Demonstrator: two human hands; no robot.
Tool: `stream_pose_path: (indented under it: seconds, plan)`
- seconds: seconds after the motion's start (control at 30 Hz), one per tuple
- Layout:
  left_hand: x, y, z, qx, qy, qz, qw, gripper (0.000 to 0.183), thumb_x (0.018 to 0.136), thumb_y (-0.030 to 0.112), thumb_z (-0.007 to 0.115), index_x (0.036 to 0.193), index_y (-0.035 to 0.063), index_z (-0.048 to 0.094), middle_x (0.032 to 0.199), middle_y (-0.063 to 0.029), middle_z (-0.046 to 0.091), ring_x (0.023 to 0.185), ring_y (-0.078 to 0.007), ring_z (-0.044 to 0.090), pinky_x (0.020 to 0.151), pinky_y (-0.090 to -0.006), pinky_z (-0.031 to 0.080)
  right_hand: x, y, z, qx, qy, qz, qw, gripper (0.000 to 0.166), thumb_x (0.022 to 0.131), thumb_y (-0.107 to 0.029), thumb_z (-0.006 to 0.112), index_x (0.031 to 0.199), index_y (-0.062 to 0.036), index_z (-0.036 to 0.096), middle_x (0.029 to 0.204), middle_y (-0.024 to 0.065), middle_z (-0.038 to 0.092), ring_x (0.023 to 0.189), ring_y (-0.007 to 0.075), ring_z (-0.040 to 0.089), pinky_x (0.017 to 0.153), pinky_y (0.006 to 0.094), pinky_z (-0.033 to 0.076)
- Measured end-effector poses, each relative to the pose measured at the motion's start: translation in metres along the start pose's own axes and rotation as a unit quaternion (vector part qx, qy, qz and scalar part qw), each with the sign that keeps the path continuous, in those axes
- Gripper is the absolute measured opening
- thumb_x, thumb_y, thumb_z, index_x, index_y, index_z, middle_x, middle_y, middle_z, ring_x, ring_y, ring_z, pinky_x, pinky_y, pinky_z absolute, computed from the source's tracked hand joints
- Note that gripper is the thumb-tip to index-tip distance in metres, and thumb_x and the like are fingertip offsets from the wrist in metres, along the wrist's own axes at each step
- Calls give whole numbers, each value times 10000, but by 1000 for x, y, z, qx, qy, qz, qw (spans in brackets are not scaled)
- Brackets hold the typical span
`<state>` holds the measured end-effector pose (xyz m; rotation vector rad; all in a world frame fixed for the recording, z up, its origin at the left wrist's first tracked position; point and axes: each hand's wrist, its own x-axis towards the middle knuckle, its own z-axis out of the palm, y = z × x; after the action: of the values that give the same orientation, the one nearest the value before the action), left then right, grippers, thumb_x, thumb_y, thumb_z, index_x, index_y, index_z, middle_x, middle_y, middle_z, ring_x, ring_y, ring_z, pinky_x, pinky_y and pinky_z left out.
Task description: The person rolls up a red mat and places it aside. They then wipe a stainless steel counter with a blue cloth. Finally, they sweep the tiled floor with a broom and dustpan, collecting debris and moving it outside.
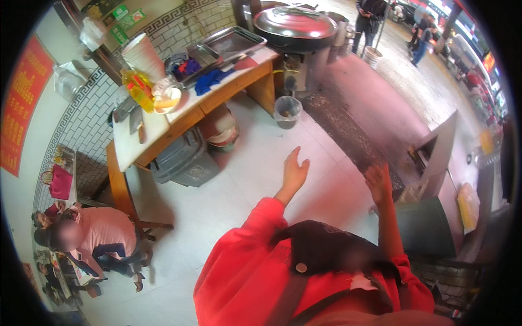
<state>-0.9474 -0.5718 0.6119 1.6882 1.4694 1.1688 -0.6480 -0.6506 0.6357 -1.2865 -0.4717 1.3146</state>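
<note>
My left hand (295,173) is raised over the pale floor tiles (228,199), thumb and fingers apart, with nothing in it. To the right, my right hand (378,182) is held up with its fingers stretched out and slightly blurred; it holds nothing. It appears in front of the dark floor strip (342,130), near a dark green bin-like container (424,226). Red sleeves cover my arms, and a black apron (326,244) hangs at my chest. Ahead of my left hand stands a small lined waste bin (288,112).
A wooden table (195,118) holds stacked bowls (142,57), an oil bottle (140,91), a cleaver (136,122) and metal trays (234,40). Beneath is a grey lidded bin (187,163). A large lidded pot (295,28) stands beyond. A person (106,232) sits at left; others stand outside.
</note>
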Motion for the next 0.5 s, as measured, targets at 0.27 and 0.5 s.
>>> stream_pose_path:
  seconds: [0.27,0.5]
  plan:
    - [81,-77,-116,-18,150,-106,983,506,770,131,589,1228,-12,429,1188,-213,494,1105,-343,453,949,-397,343,34,158,-159,-283,241,153,915,576,797,-559,512,975,-12,533,858,132,569,669,229,550,570,385,440]
    - [122,-129,-156,-108,175,-181,962,471,812,127,572,1249,26,427,1221,-118,498,1123,-204,473,934,-312,360,183,120,-38,-434,86,89,893,342,786,-353,611,653,-45,548,487,12,431,406,125,429,353,288,322]
